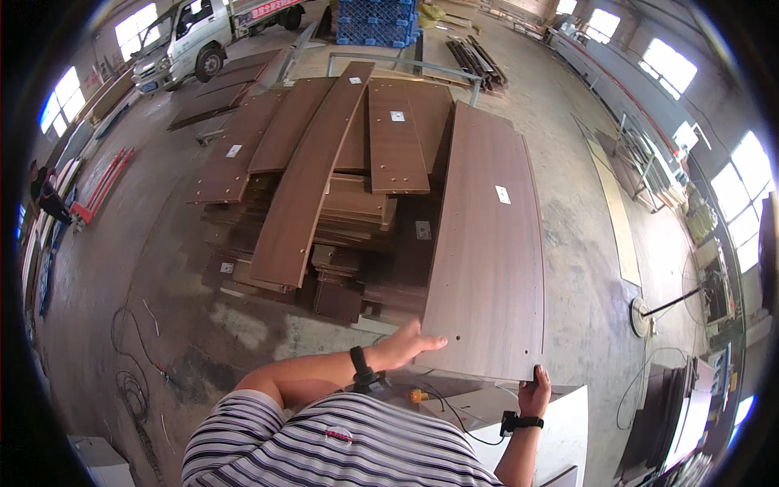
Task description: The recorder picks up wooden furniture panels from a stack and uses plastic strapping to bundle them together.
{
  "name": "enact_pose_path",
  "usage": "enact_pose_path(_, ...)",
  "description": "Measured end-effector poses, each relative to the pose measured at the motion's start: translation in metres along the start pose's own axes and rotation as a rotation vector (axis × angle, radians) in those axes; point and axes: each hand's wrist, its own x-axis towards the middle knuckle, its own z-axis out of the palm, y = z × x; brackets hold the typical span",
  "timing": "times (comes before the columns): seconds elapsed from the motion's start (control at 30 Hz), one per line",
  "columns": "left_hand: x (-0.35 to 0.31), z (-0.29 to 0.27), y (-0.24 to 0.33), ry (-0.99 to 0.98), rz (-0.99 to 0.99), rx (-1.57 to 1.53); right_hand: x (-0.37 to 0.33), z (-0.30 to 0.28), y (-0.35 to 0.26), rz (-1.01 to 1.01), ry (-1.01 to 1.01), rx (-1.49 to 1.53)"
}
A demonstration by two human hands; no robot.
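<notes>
A long brown wood-grain panel (489, 235) with small drilled holes and a white label slants away from me, its far part over the right side of a board stack. My left hand (403, 345) grips its left edge near the close end, thumb on top and the other fingers hidden underneath. At the near right corner my right hand (534, 394) is closed on the panel's edge. Left of it, more brown panels (312, 183) lie piled crosswise, several with white labels. Each of my wrists wears a black strap with a small device.
A white board (560, 438) lies close by my right arm, with a cable and an orange plug (418, 396) beside it. Cables (134, 385) lie on the left floor. A red pallet jack (101, 187), a white truck (182, 40) and blue pallets (375, 23) stand farther off.
</notes>
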Motion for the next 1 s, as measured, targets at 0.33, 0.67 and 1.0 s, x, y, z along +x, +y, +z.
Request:
enact_pose_path(0.33, 0.086, 0.06, -0.018, -0.013, -0.033, -0.124, 0.092, -0.096, -0.013, -0.044, 0.004, 0.078)
enact_pose_path(0.67, 0.085, 0.016, -0.097, 0.139, -0.127, -0.037, 0.135, -0.096, 0.01, -0.031, 0.089, -0.299)
enact_pose_path(1.0, 0.035, -0.065, -0.071, 0.326, -0.215, -0.098, 0.195, -0.016, 0.041, 0.069, 0.031, -0.7)
